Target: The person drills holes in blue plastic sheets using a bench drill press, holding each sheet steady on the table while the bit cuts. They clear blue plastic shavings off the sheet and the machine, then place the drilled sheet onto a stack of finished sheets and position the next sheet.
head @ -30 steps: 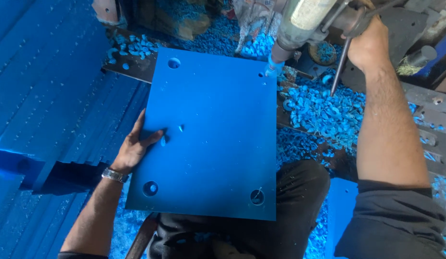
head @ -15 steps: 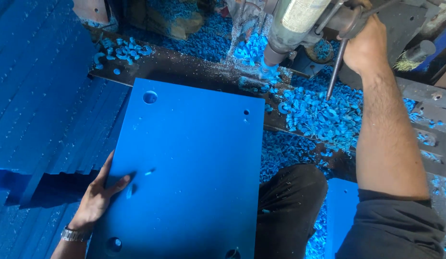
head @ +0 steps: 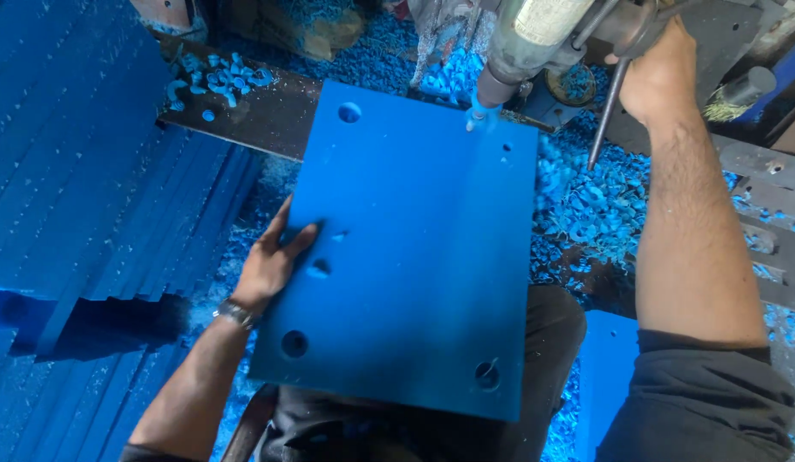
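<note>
The left hand (head: 273,261) is pressing flat, fingers spread, on the left edge of the blue plate (head: 414,257), steadying rather than gripping it. The right hand (head: 662,73) is closing around what looks like the drill press's feed lever (head: 604,115), though the grip is partly hidden. The plate is lying across the person's lap, its long axis running away from the body toward the drill bit (head: 481,107), which is meeting the plate's far edge, nearer the right hand. Blue shavings (head: 585,205) are piling right of the plate.

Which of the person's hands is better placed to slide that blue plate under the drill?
Probably the left hand: it lies flat on the blue plate at its edge. The right hand grips the drill press lever.
</note>
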